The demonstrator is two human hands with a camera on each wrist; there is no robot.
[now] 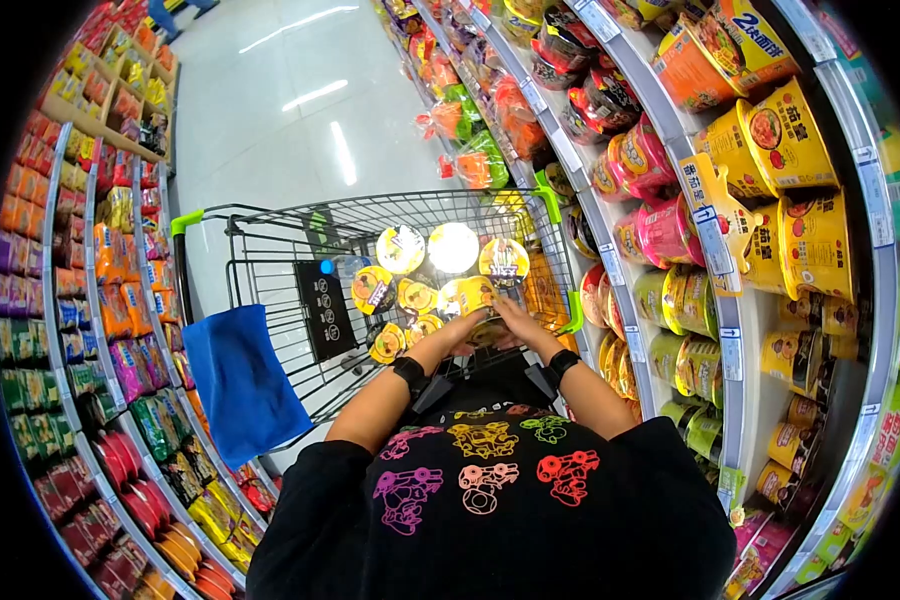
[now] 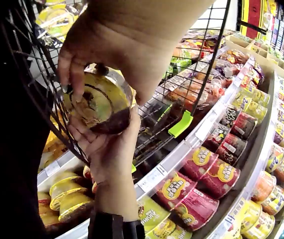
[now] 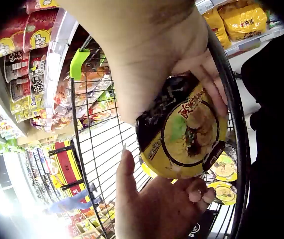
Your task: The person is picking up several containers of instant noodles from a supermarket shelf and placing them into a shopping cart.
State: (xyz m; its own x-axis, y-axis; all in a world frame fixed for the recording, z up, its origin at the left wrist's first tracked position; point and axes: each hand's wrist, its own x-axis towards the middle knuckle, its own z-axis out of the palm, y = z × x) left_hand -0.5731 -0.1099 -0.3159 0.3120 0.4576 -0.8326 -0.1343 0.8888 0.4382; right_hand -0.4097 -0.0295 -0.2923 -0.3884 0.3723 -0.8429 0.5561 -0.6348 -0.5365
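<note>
Both hands hold a yellow-and-black instant noodle bowl (image 3: 194, 132) between them, at the near side of the shopping cart (image 1: 360, 208). Its printed lid faces the camera in the right wrist view. My left hand (image 1: 460, 338) has fingers and thumb around one side of it, seen from above in the left wrist view. On the opposite side, my right hand (image 1: 520, 325) curls its fingers about the rim. Several more noodle bowls (image 1: 373, 290) lie in the cart just beyond the hands, some with yellow lids, one lid washed out by glare.
A clear bottle with a blue cap (image 1: 348, 266) lies in the cart's left part. Blue cloth (image 1: 245, 385) hangs over the left side. Shelves of noodle tubs (image 1: 795, 140) run close along the right; packaged snacks (image 1: 120, 260) line the left. A tiled aisle floor (image 1: 270, 120) stretches ahead.
</note>
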